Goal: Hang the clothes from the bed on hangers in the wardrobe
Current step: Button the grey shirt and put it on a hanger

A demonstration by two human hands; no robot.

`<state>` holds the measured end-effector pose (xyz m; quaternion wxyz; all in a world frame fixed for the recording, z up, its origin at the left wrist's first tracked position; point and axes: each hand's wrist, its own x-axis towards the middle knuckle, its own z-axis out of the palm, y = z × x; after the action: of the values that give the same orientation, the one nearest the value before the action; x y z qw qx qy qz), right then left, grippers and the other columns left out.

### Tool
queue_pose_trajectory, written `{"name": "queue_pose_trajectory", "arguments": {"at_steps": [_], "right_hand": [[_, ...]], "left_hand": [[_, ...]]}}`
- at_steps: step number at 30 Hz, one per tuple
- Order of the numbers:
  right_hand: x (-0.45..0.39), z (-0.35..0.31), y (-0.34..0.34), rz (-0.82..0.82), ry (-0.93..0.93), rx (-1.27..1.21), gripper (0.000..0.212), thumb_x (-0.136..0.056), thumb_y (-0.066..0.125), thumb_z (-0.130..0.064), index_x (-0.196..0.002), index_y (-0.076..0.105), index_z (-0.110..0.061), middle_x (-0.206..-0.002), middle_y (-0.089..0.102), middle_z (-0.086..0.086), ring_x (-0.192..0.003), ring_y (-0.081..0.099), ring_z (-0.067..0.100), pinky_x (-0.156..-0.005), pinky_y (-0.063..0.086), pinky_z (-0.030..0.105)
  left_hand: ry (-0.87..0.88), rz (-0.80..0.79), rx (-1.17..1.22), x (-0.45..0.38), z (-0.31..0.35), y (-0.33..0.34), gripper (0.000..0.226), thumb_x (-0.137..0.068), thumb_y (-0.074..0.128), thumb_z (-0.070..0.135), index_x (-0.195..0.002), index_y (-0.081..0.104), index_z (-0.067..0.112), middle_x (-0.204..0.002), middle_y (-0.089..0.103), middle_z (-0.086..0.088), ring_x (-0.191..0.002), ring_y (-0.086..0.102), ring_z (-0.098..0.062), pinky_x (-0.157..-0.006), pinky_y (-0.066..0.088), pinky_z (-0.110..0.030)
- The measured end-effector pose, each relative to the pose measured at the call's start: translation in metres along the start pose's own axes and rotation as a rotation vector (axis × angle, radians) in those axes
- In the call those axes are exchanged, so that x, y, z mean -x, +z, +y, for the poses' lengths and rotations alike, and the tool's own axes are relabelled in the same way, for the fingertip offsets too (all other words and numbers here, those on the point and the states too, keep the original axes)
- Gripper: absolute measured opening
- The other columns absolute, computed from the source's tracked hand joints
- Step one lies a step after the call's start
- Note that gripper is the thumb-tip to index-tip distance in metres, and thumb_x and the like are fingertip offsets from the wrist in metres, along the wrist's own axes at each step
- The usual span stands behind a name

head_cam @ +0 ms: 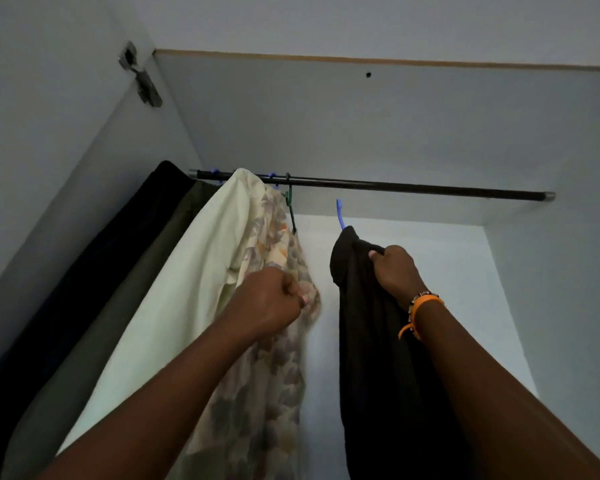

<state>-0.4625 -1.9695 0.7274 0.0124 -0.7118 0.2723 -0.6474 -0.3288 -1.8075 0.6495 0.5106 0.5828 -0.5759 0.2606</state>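
Right hand: the right hand (394,270) grasps the top of a dark garment (378,341), fingers curled over its upper edge, an orange wristband (421,311) and a beaded one on the wrist
Dark garment: hangs from a blue hanger (340,213) whose hook sticks up out of its top; the hook is below the rail (413,188), not on it
Left hand: the left hand (274,299) is clenched on the edge of a floral garment (274,358), pinching the cloth
Floral garment: hangs from the rail toward its left end, on a green hanger (289,202), just left of the dark garment and apart from it
Pale garment: a cream garment (187,289) hangs touching the floral one on its left
Left end of rail: an olive garment (118,306) and a black garment (84,271) against the wardrobe's left wall (66,168)
Rail's right half: bare bar
Door hinge: a metal hinge (141,77) at the wardrobe's upper left corner
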Motion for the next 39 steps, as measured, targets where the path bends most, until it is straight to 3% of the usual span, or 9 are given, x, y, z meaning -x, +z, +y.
{"name": "queue_pose_trajectory", "arguments": {"at_steps": [4, 7, 16, 19, 22, 24, 27, 30, 39], "right_hand": [[-0.071, 0.01, 0.039, -0.013, -0.004, -0.118, 0.025, -0.096, 0.045, -0.019, -0.092, 0.058, 0.002, -0.1, 0.059, 0.025, -0.105, 0.056, 0.04, -0.073, 0.035, 0.031], [-0.12, 0.006, 0.059, 0.002, -0.026, -0.177, 0.032, -0.097, 0.043, -0.019, -0.104, 0.058, 0.008, -0.115, 0.059, 0.028, -0.11, 0.054, 0.041, -0.084, 0.041, 0.036], [-0.205, -0.004, 0.081, 0.085, -0.132, -0.325, 0.031, -0.094, 0.046, -0.013, -0.105, 0.06, 0.013, -0.116, 0.06, 0.03, -0.111, 0.055, 0.04, -0.088, 0.043, 0.039], [-0.211, -0.008, 0.082, 0.07, -0.141, -0.424, 0.022, -0.092, 0.049, -0.015, -0.093, 0.063, 0.002, -0.11, 0.062, 0.025, -0.107, 0.059, 0.037, -0.092, 0.047, 0.043], [-0.189, -0.013, 0.092, -0.042, -0.113, -0.581, 0.021, -0.092, 0.049, -0.013, -0.073, 0.055, -0.009, -0.091, 0.061, 0.017, -0.089, 0.059, 0.028, -0.077, 0.048, 0.037], [-0.174, -0.02, 0.101, -0.146, -0.107, -0.665, 0.017, -0.093, 0.051, -0.014, -0.088, 0.06, 0.0, -0.094, 0.061, 0.019, -0.085, 0.06, 0.029, -0.067, 0.048, 0.031], [-0.152, -0.034, 0.105, -0.269, -0.07, -0.747, 0.04, -0.095, 0.052, -0.022, -0.123, 0.051, 0.007, -0.116, 0.061, 0.021, -0.1, 0.061, 0.032, -0.068, 0.048, 0.025], [-0.12, -0.035, 0.106, -0.361, -0.022, -0.846, 0.041, -0.096, 0.05, -0.023, -0.129, 0.047, 0.001, -0.119, 0.06, 0.021, -0.097, 0.061, 0.029, -0.075, 0.051, 0.031], [0.089, 0.02, 0.119, -0.435, 0.005, -0.539, 0.032, -0.097, 0.046, -0.02, -0.127, 0.046, -0.01, -0.123, 0.056, 0.01, -0.112, 0.054, 0.024, -0.099, 0.044, 0.041]], "left_hand": [[0.038, 0.022, -0.019, -0.048, -0.013, 0.023, 0.023, -0.09, 0.061, 0.024, -0.09, 0.07, 0.002, -0.094, 0.068, -0.002, -0.091, 0.061, -0.013, -0.074, 0.039, -0.019], [0.062, 0.022, -0.031, -0.085, -0.021, 0.042, 0.023, -0.092, 0.059, 0.022, -0.084, 0.068, 0.003, -0.074, 0.058, 0.005, -0.069, 0.052, -0.004, -0.061, 0.037, -0.017], [0.066, -0.003, -0.093, -0.155, -0.036, 0.094, 0.019, -0.094, 0.055, 0.022, -0.094, 0.069, 0.009, -0.074, 0.056, 0.005, -0.075, 0.057, -0.009, -0.07, 0.04, -0.019], [0.059, -0.001, -0.089, -0.16, -0.042, 0.102, 0.019, -0.094, 0.056, 0.022, -0.099, 0.068, 0.009, -0.073, 0.055, 0.009, -0.075, 0.054, -0.007, -0.072, 0.04, -0.018], [0.042, 0.035, -0.091, -0.156, -0.047, 0.104, 0.025, -0.093, 0.056, 0.026, -0.115, 0.059, 0.013, -0.095, 0.059, 0.004, -0.096, 0.058, -0.014, -0.076, 0.038, -0.018], [0.027, 0.076, -0.065, -0.154, -0.05, 0.103, 0.04, -0.094, 0.054, 0.027, -0.132, 0.046, 0.016, -0.123, 0.056, -0.003, -0.114, 0.053, -0.019, -0.083, 0.036, -0.019], [0.014, 0.099, 0.062, -0.149, -0.051, 0.101, 0.054, -0.095, 0.052, 0.026, -0.144, 0.031, 0.019, -0.141, 0.046, -0.004, -0.126, 0.046, -0.019, -0.098, 0.033, -0.02], [-0.03, 0.033, 0.286, -0.13, -0.049, 0.104, 0.052, -0.095, 0.051, 0.035, -0.143, 0.034, 0.024, -0.139, 0.048, 0.003, -0.123, 0.048, -0.016, -0.106, 0.037, -0.031], [-0.212, 0.001, 0.268, 0.015, -0.069, 0.112, 0.039, -0.085, 0.057, 0.001, -0.122, 0.05, 0.011, -0.109, 0.06, -0.005, -0.101, 0.059, -0.02, -0.079, 0.048, -0.029]]}}
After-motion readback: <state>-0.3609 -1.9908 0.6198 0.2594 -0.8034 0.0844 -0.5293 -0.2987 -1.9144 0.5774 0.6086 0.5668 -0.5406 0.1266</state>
